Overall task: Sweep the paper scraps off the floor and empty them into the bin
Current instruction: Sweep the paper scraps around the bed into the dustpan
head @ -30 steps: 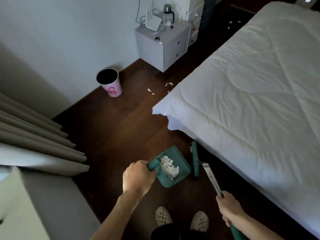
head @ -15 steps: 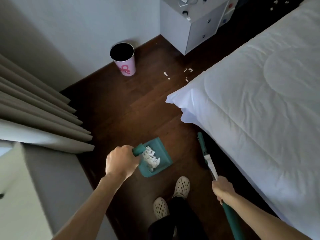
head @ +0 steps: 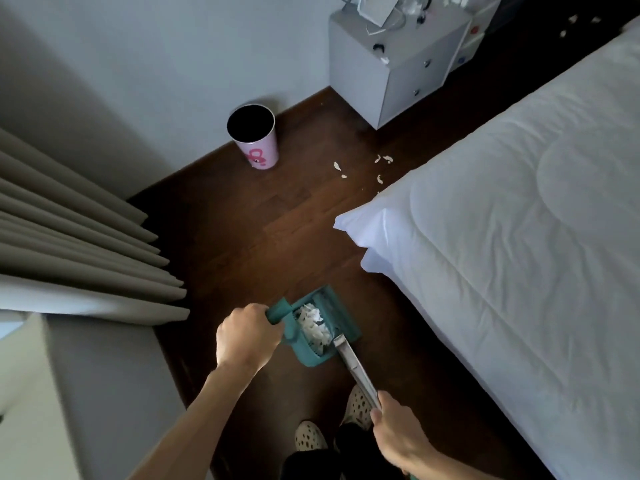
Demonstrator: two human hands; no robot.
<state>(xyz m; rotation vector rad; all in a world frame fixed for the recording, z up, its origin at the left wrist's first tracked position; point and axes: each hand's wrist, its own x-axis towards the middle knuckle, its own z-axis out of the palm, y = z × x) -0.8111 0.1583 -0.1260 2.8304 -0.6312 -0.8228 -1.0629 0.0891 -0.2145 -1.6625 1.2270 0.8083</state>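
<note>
My left hand (head: pixel 247 336) grips the handle of a teal dustpan (head: pixel 341 315) held just above the dark wood floor. A heap of white paper scraps (head: pixel 313 325) lies inside the pan. My right hand (head: pixel 398 433) holds the broom handle (head: pixel 356 368), which slants up to the pan's near edge; the broom head is hidden behind the pan. Several loose scraps (head: pixel 379 164) lie on the floor by the bed corner. The pink bin (head: pixel 258 147) with a dark open mouth stands against the wall, far from both hands.
A white bed (head: pixel 502 237) fills the right side, its corner overhanging the floor. A grey bedside cabinet (head: pixel 391 74) stands at the wall. Beige curtains (head: pixel 69 244) hang on the left. More scraps (head: pixel 571 24) lie beyond the cabinet. My shoes (head: pixel 311 436) are below the pan.
The broom has swung left from beside the bed to the dustpan's edge. The view has moved closer to the bin, and the pan is still carried in my left hand.
</note>
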